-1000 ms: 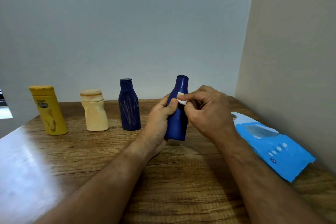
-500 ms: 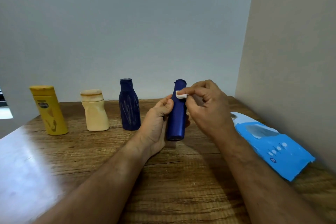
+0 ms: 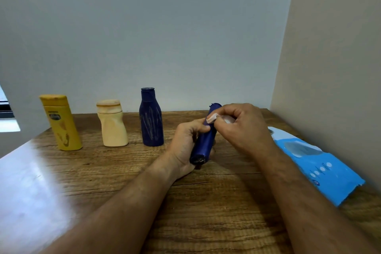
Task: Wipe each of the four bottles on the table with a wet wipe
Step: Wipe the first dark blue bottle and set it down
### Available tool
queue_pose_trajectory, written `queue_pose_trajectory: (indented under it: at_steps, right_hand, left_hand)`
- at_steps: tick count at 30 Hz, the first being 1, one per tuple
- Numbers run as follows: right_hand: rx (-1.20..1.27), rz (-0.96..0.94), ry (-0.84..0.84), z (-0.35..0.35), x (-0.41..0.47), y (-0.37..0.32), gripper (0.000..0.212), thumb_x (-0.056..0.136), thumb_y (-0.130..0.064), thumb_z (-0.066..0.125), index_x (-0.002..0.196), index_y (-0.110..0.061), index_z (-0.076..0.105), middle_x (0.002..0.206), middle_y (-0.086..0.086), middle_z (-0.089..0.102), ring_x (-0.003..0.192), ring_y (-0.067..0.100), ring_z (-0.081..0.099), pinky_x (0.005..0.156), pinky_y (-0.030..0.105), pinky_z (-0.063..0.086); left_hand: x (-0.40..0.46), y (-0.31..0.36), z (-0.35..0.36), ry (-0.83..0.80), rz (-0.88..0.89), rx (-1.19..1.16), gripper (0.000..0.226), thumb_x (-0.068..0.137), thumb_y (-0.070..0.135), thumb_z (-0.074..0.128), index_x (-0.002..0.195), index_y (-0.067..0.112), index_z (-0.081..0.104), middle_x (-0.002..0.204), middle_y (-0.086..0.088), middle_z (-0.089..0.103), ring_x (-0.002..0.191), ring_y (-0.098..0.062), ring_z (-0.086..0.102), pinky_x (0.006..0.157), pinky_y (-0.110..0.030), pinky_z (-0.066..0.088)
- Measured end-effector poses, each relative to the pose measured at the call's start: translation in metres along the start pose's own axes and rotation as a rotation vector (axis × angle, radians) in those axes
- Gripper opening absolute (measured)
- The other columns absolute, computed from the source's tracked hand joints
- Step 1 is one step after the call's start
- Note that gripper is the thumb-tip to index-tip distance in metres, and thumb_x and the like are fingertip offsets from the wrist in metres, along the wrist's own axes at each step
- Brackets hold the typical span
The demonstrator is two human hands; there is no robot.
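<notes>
Bottle (image 3: 203,144) lies tilted, base toward the camera, gripped by left hand (image 3: 185,146); right hand (image 3: 241,128) pinches wipe (image 3: 211,118) against its neck.

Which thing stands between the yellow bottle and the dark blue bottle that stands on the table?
The head view shows the cream bottle upright between the yellow bottle and the standing dark blue bottle.

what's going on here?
A person is wiping bottles. The left hand holds a blue bottle tilted above the wooden table, base toward the camera. The right hand pinches a wet wipe against its neck. Three more bottles stand in a row at left; a blue wipe pack lies at right.
</notes>
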State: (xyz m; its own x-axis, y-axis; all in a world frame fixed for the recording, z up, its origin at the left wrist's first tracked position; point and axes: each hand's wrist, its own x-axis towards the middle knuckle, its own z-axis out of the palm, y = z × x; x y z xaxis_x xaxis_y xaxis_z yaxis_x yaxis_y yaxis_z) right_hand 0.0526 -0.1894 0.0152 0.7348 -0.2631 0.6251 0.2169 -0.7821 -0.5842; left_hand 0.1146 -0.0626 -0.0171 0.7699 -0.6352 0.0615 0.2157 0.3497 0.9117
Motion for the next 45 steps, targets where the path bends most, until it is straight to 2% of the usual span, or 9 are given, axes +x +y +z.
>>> queue_pose_trajectory:
  at_steps: [4,12,15,19,24,29,35,41,45]
  right_hand:
    - [-0.095,0.035,0.155,0.001,0.007,0.007,0.020,0.092,-0.025,0.060,0.105,-0.026,0.075,0.095,-0.004,0.070,0.088,0.006,0.059,0.074,0.011,0.040]
    - [0.176,0.064,0.032,-0.002,0.002,0.000,0.012,0.086,-0.020,0.069,0.088,-0.028,0.078,0.085,-0.015,0.074,0.086,-0.003,0.065,0.073,0.007,0.048]
    - [0.139,0.052,0.105,0.003,0.004,0.001,0.014,0.090,-0.026,0.067,0.099,-0.028,0.077,0.093,-0.014,0.072,0.089,-0.001,0.063,0.077,0.010,0.046]
    - [0.203,0.107,0.216,0.003,0.007,0.000,0.013,0.091,-0.035,0.067,0.101,-0.029,0.071,0.083,-0.012,0.069,0.074,-0.001,0.061,0.062,0.005,0.044]
    - [0.216,0.150,0.034,0.003,0.003,-0.002,0.008,0.087,-0.029,0.072,0.092,-0.027,0.077,0.086,-0.014,0.072,0.081,-0.006,0.064,0.060,0.001,0.043]
    - [0.153,0.082,-0.101,0.005,-0.001,-0.003,0.005,0.082,-0.025,0.073,0.084,-0.026,0.078,0.080,-0.014,0.073,0.080,0.001,0.067,0.069,0.017,0.055]
    - [0.040,0.048,0.065,0.011,0.003,0.000,0.013,0.087,-0.025,0.068,0.094,-0.032,0.076,0.090,-0.009,0.067,0.081,0.004,0.061,0.074,0.016,0.047]
    - [0.115,0.001,-0.292,0.006,-0.005,-0.003,0.008,0.076,-0.020,0.078,0.080,-0.027,0.080,0.074,-0.011,0.072,0.063,0.002,0.064,0.059,0.016,0.050]
    - [0.090,-0.030,-0.265,0.007,-0.005,-0.004,0.009,0.077,-0.020,0.077,0.081,-0.028,0.080,0.074,-0.014,0.072,0.066,-0.002,0.062,0.058,0.007,0.043]
  left_hand:
    - [0.002,-0.002,-0.003,-0.106,0.028,0.136,0.066,0.063,0.019,0.078,0.125,0.012,0.056,0.090,-0.008,0.059,0.061,-0.014,0.058,0.050,-0.028,0.046]
    - [0.001,0.001,-0.002,-0.004,0.072,0.009,0.032,0.084,0.012,0.062,0.116,0.007,0.068,0.083,-0.004,0.066,0.068,-0.014,0.059,0.063,-0.029,0.046]
    - [0.002,0.003,-0.003,0.000,0.074,-0.059,0.037,0.076,0.018,0.067,0.111,0.006,0.069,0.085,-0.005,0.068,0.071,-0.017,0.060,0.067,-0.030,0.048]
    - [0.004,0.003,-0.005,0.020,0.052,-0.124,0.056,0.075,0.017,0.072,0.129,0.004,0.062,0.110,-0.013,0.068,0.081,-0.021,0.068,0.065,-0.032,0.057]
    - [0.002,0.003,-0.004,0.065,-0.049,-0.112,0.030,0.096,0.023,0.057,0.115,0.002,0.067,0.099,-0.014,0.072,0.082,-0.024,0.068,0.065,-0.031,0.055]
    - [0.003,0.005,-0.003,-0.009,-0.110,-0.153,0.058,0.098,0.051,0.053,0.119,0.000,0.072,0.112,-0.016,0.071,0.101,-0.025,0.064,0.103,-0.040,0.048]
    - [0.005,0.005,0.001,-0.005,-0.140,-0.126,0.043,0.103,0.046,0.044,0.117,0.013,0.068,0.092,-0.010,0.069,0.076,-0.024,0.064,0.055,-0.033,0.049]
    - [0.007,0.007,-0.002,0.116,-0.081,-0.244,0.050,0.106,0.044,0.037,0.120,0.004,0.065,0.091,-0.014,0.070,0.081,-0.024,0.068,0.077,-0.038,0.054]
    - [0.008,0.012,-0.005,0.159,-0.056,-0.247,0.046,0.105,0.035,0.039,0.127,-0.001,0.061,0.089,-0.013,0.067,0.080,-0.023,0.067,0.082,-0.037,0.054]
